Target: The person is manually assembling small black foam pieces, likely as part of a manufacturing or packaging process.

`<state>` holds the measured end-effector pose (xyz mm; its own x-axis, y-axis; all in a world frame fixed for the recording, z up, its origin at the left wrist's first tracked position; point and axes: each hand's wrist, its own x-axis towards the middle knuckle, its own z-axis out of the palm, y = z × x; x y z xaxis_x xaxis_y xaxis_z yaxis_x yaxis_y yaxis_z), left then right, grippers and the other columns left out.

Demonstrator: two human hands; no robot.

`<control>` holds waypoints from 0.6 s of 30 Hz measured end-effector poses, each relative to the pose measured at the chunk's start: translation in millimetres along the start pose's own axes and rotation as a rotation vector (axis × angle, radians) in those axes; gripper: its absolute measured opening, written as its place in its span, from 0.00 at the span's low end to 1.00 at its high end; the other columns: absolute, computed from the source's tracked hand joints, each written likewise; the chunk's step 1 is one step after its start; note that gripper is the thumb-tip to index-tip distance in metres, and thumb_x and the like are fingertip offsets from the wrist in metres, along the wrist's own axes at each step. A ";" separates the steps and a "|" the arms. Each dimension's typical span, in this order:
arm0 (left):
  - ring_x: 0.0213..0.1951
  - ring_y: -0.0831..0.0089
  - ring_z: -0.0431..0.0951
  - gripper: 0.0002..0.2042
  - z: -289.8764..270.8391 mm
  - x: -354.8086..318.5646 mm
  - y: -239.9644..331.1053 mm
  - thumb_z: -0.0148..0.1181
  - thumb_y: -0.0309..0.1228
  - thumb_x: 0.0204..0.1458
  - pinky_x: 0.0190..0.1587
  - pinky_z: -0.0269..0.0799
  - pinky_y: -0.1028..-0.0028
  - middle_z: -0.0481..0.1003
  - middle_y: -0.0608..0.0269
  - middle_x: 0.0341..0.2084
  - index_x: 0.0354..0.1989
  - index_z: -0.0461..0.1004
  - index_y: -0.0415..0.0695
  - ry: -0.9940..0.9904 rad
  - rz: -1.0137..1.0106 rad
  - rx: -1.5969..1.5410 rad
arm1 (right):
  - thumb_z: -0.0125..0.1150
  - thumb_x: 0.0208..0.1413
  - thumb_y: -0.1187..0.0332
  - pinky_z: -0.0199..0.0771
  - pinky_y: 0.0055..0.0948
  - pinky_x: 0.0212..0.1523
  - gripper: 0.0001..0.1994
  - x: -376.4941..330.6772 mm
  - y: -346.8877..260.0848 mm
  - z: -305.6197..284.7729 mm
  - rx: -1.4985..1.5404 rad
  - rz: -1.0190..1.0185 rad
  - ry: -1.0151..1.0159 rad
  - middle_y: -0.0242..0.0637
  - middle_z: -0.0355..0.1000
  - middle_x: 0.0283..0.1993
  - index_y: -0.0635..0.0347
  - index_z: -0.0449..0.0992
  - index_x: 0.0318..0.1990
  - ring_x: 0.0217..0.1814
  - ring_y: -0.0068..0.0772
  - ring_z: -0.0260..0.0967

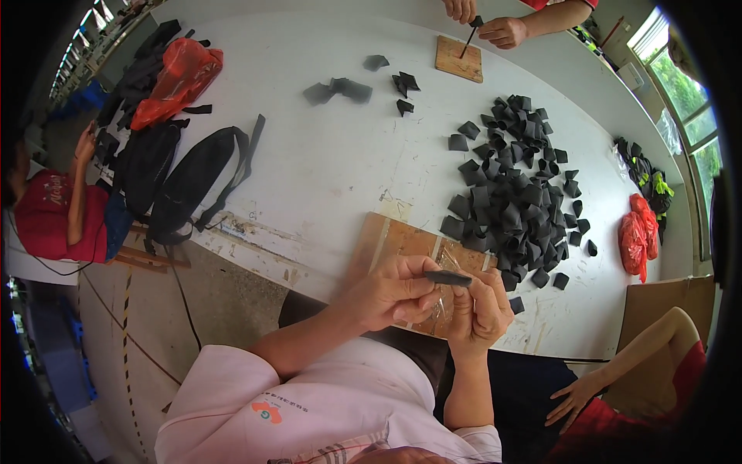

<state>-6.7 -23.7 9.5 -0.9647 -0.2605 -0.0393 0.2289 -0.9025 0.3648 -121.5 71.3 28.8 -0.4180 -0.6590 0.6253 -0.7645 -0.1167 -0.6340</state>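
Between my two hands is a small folded piece of black fabric (448, 278), held up nearly edge-on. My left hand (399, 289) pinches its left end between thumb and fingers. The fingers of my right hand (481, 309) close on its right end. Both hands are above a worn wooden board (406, 237) at the near edge of the white table. Just beyond the board and to the right lies a large heap of similar black fabric pieces (510, 197), many folded or curled.
Across the white table (309, 170), a co-worker's hands (483, 23) hold a thin rod-like tool upright on a small wooden board (459, 59). Several loose dark pieces (340, 90) lie nearby. Black straps and bags (197, 182) and a red plastic bag (179, 77) are left. Another person's hand (576, 396) is close on my right.
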 end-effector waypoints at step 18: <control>0.50 0.50 0.58 0.28 -180.1 158.4 218.7 0.59 0.46 0.42 0.44 0.59 0.53 0.59 0.47 0.49 0.52 0.62 0.51 1.264 0.514 2.269 | 0.47 0.56 0.55 0.55 0.13 0.18 0.21 18.0 82.4 -34.0 0.265 0.819 0.260 0.30 0.68 0.22 0.68 0.69 0.41 0.18 0.14 0.57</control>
<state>-86.0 -324.2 -84.5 -0.2973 -0.8781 0.3750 -0.8325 0.4307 0.3485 -208.6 75.0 3.3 -0.9048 -0.4259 -0.0056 -0.0534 0.1264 -0.9905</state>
